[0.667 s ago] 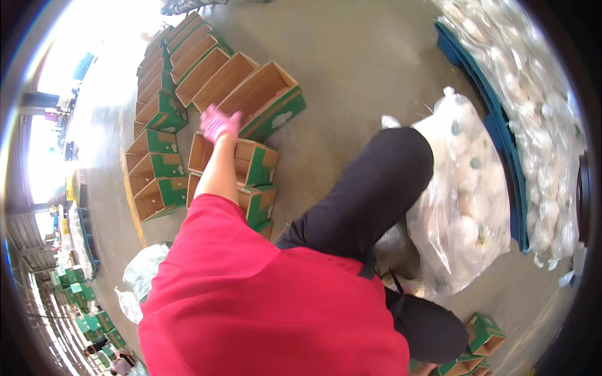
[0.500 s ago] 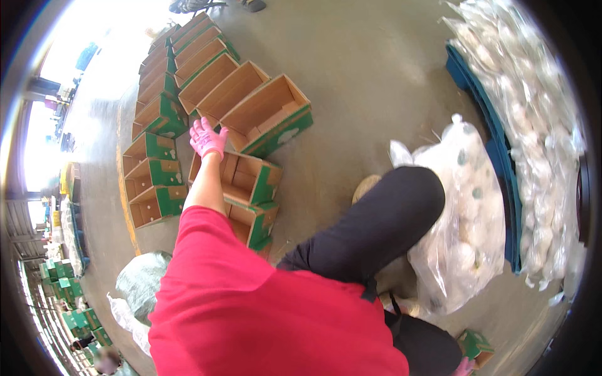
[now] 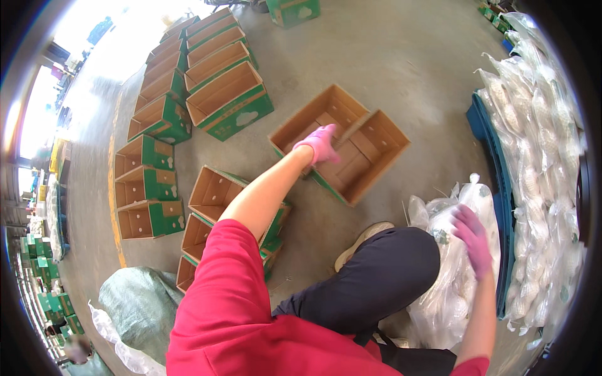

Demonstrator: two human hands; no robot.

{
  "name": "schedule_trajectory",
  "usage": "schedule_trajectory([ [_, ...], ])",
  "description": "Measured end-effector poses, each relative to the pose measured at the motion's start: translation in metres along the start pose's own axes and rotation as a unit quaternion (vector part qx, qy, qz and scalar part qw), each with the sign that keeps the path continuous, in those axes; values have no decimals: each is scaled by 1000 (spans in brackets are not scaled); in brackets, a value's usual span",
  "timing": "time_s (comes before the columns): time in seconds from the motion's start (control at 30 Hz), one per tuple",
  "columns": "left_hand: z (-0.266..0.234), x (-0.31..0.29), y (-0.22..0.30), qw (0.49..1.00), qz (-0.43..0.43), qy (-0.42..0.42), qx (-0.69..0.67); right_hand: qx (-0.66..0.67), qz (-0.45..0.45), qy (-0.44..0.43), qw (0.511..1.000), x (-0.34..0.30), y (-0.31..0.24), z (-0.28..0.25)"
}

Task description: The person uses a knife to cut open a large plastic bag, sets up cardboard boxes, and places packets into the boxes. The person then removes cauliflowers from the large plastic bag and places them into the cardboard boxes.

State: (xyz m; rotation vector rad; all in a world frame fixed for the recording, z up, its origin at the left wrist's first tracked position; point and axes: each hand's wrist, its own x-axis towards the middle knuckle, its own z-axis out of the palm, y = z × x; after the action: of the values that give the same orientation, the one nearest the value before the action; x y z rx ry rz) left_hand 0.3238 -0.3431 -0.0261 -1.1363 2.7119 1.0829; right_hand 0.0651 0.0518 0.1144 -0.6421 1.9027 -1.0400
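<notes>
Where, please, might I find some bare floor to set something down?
The widest bare floor lies between the boxes at the left hand and the blue pallet. A narrower strip separates those boxes from the box row to their left. It is crowded along that row and beside the pallet, where the bag sits near the right hand.

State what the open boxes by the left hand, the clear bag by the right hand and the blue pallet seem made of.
Open boxes: probably cardboard, matte, given the plain brown inner faces and bottom flaps. Clear bag: likely thin plastic film, glossy, with creases, highlights and see-through sides. Blue pallet: perhaps plastic, given its even colour; its finish is hard to tell.
</notes>
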Motion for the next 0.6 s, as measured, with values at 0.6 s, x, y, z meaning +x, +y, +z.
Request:
schedule_trajectory([
  [0.6,-277,103,-326,856,-473,100,181,-192,32,140,971,183,53,181],
])
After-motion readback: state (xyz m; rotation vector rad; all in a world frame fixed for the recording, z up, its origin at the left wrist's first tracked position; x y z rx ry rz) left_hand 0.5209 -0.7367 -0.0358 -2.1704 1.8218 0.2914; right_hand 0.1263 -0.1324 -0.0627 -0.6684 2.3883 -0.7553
